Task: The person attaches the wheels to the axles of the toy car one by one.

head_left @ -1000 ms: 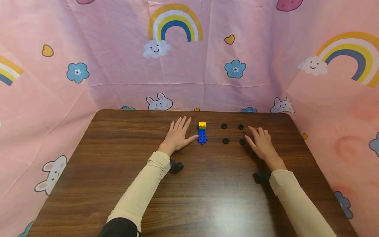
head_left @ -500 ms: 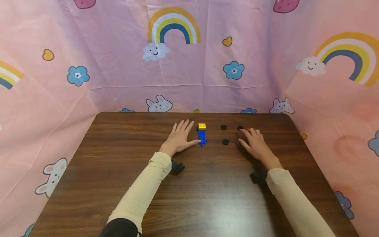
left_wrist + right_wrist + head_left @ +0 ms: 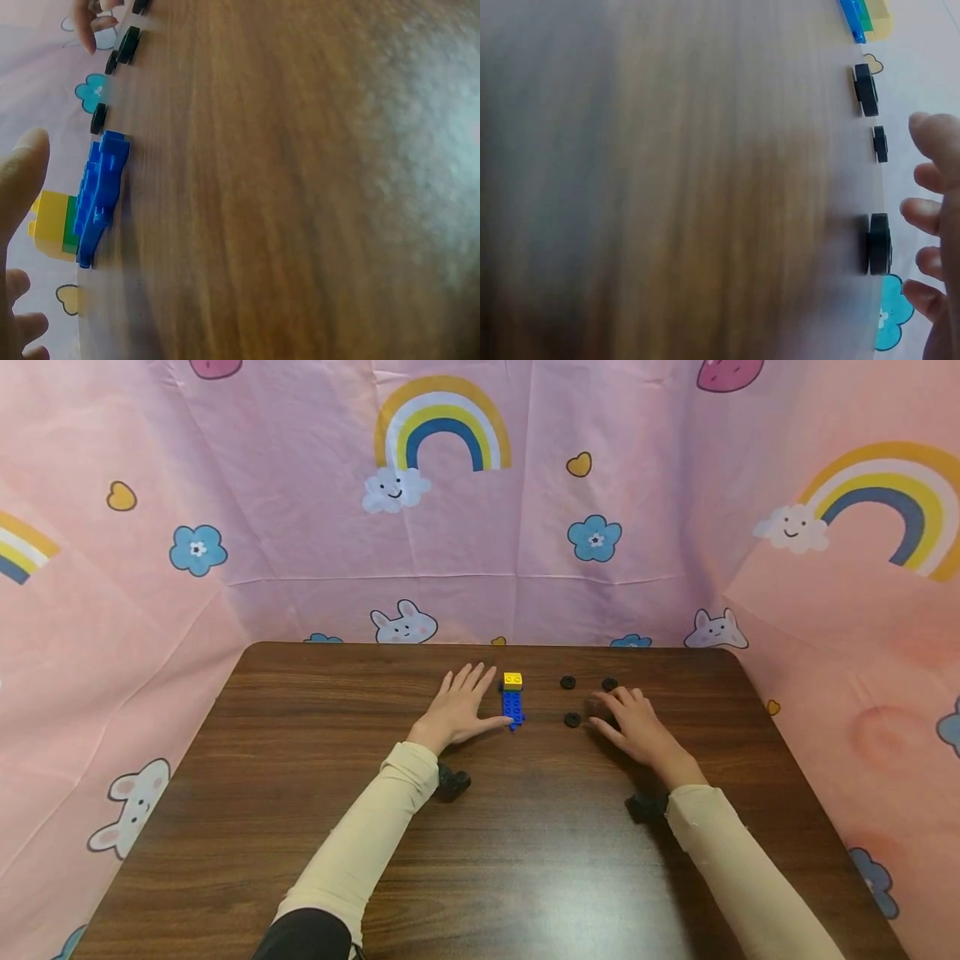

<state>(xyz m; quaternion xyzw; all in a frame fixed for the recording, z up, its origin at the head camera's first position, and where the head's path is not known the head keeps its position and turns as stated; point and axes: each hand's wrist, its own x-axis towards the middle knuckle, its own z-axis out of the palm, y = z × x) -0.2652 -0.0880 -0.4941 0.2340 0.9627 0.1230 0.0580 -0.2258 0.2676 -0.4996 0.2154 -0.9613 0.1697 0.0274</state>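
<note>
A blue toy car base (image 3: 512, 703) with studs stands on the table, a yellow brick (image 3: 513, 679) at its far end. In the left wrist view a green piece (image 3: 70, 225) shows between the two. My left hand (image 3: 456, 710) is just left of the base, fingers spread, thumb reaching over its near end; the left wrist view shows the thumb apart from it. To the right lie small black wheels (image 3: 567, 682). My right hand (image 3: 637, 727) hovers over them, fingers loosely bent and holding nothing, its thumb near the front-left wheel (image 3: 572, 720). The front-right wheel is hidden beneath it.
The brown wooden table (image 3: 525, 860) ends at a pink patterned curtain (image 3: 465, 552) behind and at both sides. A wheel (image 3: 610, 683) lies just beyond the right fingers. Black wrist devices (image 3: 453, 782) sit under each wrist.
My right hand has moved left over the wheels, covering the front-right one. My left hand has shifted slightly right, its thumb now over the near end of the blue base.
</note>
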